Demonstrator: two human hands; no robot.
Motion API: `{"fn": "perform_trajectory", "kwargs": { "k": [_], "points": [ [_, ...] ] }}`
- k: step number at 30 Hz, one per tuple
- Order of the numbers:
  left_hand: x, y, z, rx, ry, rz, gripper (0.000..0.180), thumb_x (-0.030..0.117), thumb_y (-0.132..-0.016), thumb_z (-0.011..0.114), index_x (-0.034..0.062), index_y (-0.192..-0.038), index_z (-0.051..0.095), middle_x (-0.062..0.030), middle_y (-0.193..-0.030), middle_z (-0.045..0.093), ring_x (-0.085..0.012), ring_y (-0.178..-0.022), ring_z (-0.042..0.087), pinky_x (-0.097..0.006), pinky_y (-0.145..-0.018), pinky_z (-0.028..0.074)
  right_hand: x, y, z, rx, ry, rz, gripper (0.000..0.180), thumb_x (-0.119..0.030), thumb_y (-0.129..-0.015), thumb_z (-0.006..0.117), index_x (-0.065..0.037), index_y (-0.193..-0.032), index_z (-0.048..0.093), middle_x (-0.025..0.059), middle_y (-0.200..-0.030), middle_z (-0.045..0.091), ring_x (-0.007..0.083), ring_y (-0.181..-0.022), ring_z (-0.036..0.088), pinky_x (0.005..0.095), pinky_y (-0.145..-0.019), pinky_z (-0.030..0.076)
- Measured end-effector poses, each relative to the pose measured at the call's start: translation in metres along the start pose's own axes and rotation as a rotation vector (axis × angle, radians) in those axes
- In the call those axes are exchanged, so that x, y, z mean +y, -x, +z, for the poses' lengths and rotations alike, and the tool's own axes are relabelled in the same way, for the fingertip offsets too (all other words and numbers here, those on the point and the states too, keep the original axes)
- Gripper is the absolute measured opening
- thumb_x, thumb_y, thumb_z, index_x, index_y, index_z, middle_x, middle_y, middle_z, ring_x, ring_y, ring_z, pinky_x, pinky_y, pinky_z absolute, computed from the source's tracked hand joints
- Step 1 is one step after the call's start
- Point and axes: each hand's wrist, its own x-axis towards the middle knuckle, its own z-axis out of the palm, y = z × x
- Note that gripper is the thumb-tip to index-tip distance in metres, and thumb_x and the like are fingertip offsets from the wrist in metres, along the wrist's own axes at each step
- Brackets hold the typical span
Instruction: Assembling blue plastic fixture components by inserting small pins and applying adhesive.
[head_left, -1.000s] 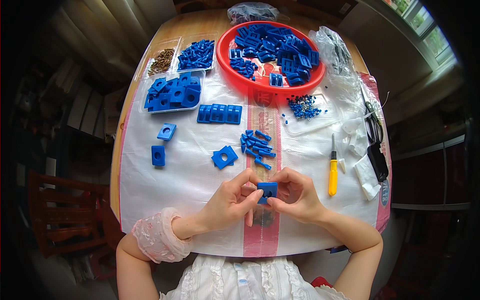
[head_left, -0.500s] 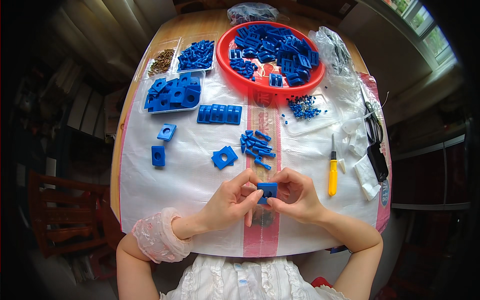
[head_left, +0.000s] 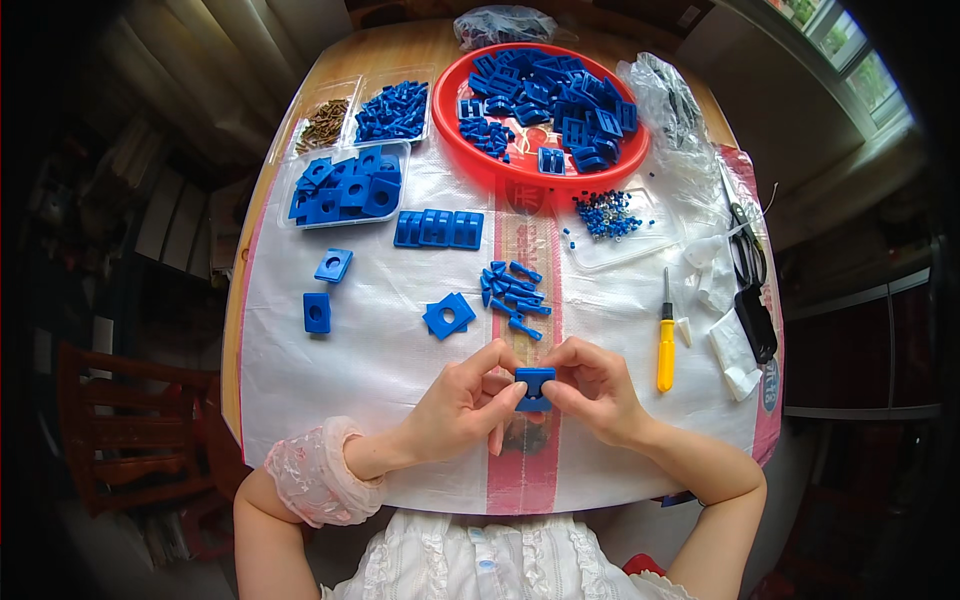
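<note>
Between my two hands, over the pink stripe of the table cover, I hold a small blue square plastic piece [head_left: 535,376] with a hole in it. My left hand [head_left: 470,400] pinches its left side with thumb and fingers. On its right side are the thumb and fingertips of my right hand [head_left: 596,392]. Just beyond lies a pile of small blue pegs [head_left: 515,296]. Stacked askew to the left of them are flat blue plates with a round hole [head_left: 448,316]. Two more blue pieces, an upper one [head_left: 334,265] and a lower one [head_left: 316,313], lie farther left.
A red basin [head_left: 447,130] of blue parts stands at the back. Clear trays hold blue plates [head_left: 350,190], blue pegs [head_left: 392,112] and brown screws [head_left: 324,126]. Blue blocks [head_left: 438,229] stand in a row. Small beads [head_left: 608,214], a yellow screwdriver [head_left: 666,350] and black scissors [head_left: 746,245] lie right.
My right thumb has moved up from the lower edge of the blue piece to its face, and the piece has tilted slightly. My left hand has barely moved.
</note>
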Motion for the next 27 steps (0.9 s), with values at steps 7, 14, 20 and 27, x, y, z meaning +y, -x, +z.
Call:
{"fn": "perform_trajectory", "kwargs": {
  "k": [7, 14, 20, 27],
  "points": [
    [0.004, 0.0, 0.001, -0.02, -0.008, 0.009, 0.009, 0.007, -0.098, 0.05, 0.002, -0.103, 0.045, -0.0109, -0.082, 0.07, -0.0102, -0.049, 0.06, -0.022, -0.044, 0.047, 0.01, 0.001, -0.003, 0.043, 0.09, -0.055, 0.013, -0.005, -0.091, 0.062, 0.002, -0.101, 0.061, 0.0014, -0.076, 0.061, 0.0048, -0.068, 0.057, 0.0215, -0.059, 0.046],
    [0.002, 0.0, 0.001, -0.019, -0.003, 0.015, 0.008, 0.007, -0.098, 0.05, 0.0015, -0.102, 0.046, -0.013, -0.085, 0.071, -0.0099, -0.05, 0.06, -0.022, -0.044, 0.048, 0.012, 0.001, -0.002, 0.07, 0.094, -0.081, 0.012, -0.003, -0.089, 0.062, 0.003, -0.099, 0.062, 0.0, -0.074, 0.059, 0.0034, -0.068, 0.056, 0.0203, -0.058, 0.044],
    [0.003, 0.0, 0.001, -0.031, -0.01, 0.02, 0.008, 0.006, -0.097, 0.051, 0.0008, -0.103, 0.047, -0.0129, -0.086, 0.071, -0.0098, -0.05, 0.06, -0.022, -0.044, 0.048, 0.013, 0.001, -0.003, 0.066, 0.106, -0.096, 0.013, -0.003, -0.089, 0.063, 0.003, -0.1, 0.063, -0.0002, -0.074, 0.059, 0.0026, -0.067, 0.054, 0.0201, -0.056, 0.042],
    [0.004, 0.0, 0.001, -0.024, -0.024, 0.017, 0.008, 0.006, -0.098, 0.051, 0.001, -0.103, 0.048, -0.012, -0.085, 0.071, -0.0102, -0.05, 0.06, -0.022, -0.044, 0.048, 0.005, 0.001, 0.0, 0.048, 0.03, -0.054, 0.013, 0.0, -0.089, 0.061, 0.006, -0.101, 0.061, 0.0045, -0.08, 0.063, 0.0073, -0.077, 0.063, 0.021, -0.064, 0.05]
  ]
}}
